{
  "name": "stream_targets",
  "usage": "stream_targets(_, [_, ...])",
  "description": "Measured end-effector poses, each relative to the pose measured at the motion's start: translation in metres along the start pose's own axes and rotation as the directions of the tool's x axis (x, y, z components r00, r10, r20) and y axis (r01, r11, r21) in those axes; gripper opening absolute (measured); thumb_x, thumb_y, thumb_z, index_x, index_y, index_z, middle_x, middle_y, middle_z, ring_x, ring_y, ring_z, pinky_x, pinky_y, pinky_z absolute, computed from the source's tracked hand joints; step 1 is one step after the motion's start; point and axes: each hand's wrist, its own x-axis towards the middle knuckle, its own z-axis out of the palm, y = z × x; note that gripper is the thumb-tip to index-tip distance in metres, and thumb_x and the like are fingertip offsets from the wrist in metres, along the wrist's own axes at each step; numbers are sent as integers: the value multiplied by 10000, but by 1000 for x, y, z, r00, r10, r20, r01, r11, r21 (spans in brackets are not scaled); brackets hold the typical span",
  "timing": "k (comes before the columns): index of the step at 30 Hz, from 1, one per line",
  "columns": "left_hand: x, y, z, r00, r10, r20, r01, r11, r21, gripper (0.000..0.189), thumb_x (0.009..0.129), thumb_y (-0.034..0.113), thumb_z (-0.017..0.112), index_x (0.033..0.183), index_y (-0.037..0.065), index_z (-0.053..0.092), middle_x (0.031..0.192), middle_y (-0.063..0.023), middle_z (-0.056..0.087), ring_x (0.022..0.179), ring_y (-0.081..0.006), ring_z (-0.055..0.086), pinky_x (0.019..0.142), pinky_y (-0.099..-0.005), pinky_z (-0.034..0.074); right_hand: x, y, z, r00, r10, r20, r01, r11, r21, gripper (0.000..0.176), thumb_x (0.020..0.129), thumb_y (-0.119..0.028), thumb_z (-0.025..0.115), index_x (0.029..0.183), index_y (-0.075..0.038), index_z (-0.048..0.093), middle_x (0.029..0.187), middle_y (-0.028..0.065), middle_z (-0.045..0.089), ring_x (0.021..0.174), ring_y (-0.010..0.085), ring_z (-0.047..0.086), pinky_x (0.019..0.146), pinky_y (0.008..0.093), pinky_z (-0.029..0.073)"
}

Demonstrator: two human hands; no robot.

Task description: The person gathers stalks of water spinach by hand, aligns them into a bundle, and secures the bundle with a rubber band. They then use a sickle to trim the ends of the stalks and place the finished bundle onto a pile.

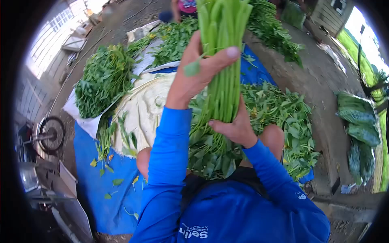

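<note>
A thick bundle of green leafy stems [222,91] stands upright in front of my chest, bare stem ends at the top and leaves hanging down between my knees. My left hand [194,77] is wrapped round the upper part of the stems, thumb across their front. A small loose leaf [192,68] shows on the back of that hand. Lower down, my right hand [238,127] grips the same bundle from the right side, its thumb over the stems. Loose leafy greens [279,117] lie to the right of the bundle.
A blue tarp [107,194] covers the ground, with a pale sack [135,115] spread over it. Tied greens [105,79] are heaped at the left. Packed plastic bags [358,121] stand at the right. A person [184,9] sits beyond the greens; a motorbike wheel [52,133] is far left.
</note>
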Motion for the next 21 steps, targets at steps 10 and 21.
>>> stream_targets(10, [-73,-106,-131,860,-386,-334,499,777,385,389,1006,287,783,1277,37,661,1021,-27,727,883,-115,680,758,-274,538,24,37,-53,965,202,-170,-102,880,464,1012,758,-81,916,1599,7,361,1413,119,625,1278,192,620,1125,375,489])
stream_targets(21, [-156,-2,-236,601,-170,-781,581,764,281,532,1035,380,750,1414,24,636,1219,-129,771,1037,-181,742,908,-318,568,312,11,-320,944,76,-321,-236,833,-499,441,1016,-349,732,1322,-35,685,1238,114,750,1103,184,705,983,404,548])
